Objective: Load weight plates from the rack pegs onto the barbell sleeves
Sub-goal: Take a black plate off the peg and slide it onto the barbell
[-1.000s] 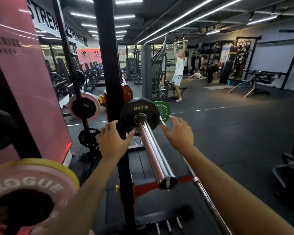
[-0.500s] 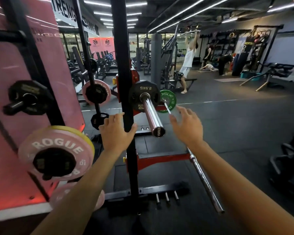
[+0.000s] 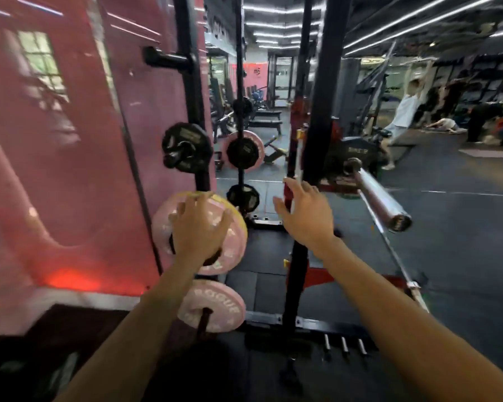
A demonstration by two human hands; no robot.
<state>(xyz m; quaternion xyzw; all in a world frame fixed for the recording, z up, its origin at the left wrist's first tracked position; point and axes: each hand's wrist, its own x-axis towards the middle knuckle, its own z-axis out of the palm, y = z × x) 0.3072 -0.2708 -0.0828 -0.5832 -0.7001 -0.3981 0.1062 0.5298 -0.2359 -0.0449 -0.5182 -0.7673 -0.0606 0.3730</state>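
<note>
A pink plate with a yellow plate behind it hangs on a rack peg at centre left. My left hand lies flat on its face, fingers spread over the top edge. My right hand hovers open in front of the black rack upright, holding nothing. The chrome barbell sleeve points toward me at right, with a black 2.5 kg plate at its inner end. A second pink plate hangs lower, and a small black plate sits on a higher peg.
A pink wall stands close on the left. An empty peg juts from the rear upright. A second bar slants to the floor at right. The rack's red and black base lies below. People exercise at the far right.
My view swung left toward the plate storage. My left hand left the upright and landed on the pink plate. My right hand moved away from the barbell sleeve toward the upright.
</note>
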